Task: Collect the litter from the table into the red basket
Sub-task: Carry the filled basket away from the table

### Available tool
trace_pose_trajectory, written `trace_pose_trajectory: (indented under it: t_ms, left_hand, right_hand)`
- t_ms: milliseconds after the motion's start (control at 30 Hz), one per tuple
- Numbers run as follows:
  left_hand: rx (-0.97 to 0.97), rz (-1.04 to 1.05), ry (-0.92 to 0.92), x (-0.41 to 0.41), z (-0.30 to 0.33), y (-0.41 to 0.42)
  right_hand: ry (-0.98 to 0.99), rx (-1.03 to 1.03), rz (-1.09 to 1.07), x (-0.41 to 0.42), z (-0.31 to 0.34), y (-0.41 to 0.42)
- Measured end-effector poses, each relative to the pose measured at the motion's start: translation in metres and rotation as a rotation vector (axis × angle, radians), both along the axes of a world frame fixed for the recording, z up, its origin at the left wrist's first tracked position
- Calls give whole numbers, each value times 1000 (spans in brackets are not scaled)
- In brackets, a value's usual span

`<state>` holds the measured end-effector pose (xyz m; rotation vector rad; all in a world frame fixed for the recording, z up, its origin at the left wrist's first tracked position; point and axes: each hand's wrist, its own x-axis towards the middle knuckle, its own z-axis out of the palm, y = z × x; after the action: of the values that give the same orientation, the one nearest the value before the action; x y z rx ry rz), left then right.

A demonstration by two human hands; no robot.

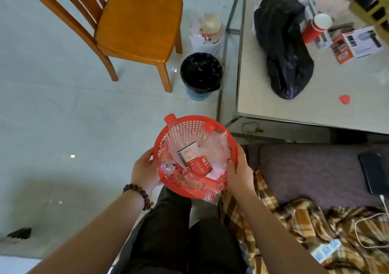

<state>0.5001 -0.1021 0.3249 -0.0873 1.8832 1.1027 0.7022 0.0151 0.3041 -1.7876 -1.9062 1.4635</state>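
I hold the round red basket [189, 124] over my lap, clear of the table. My left hand [145, 168] grips its left rim and my right hand [239, 171] grips its right rim. Inside lie two clear plastic bottles [180, 132] with red caps, a red and white carton [194, 158], clear wrappers and a red printed plastic wrapper [189, 186] that hangs over the near rim. On the table [336, 97] at the right remain a black plastic bag [282, 44], a red paper cup [315, 27], a small red scrap [344, 99] and boxes [357, 44].
A bin lined with a black bag [201, 74] stands on the floor by the table's corner, with a white bag of rubbish [207, 34] behind it. A wooden chair [134, 25] stands at the upper left. A plaid blanket [305, 221] and a phone [373, 172] lie at my right.
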Motion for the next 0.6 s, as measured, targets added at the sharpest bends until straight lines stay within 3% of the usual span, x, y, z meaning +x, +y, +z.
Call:
trace_pose_trajectory:
  t_ms: [200,600]
  left_hand:
    - [-84,-124,73,-54,-84,81]
    - [-202,-310,253,-99,-378,183]
  right_hand:
    - [-78,-81,-36,-55,-79,69]
    - [-216,-96,72,-99,-344,183]
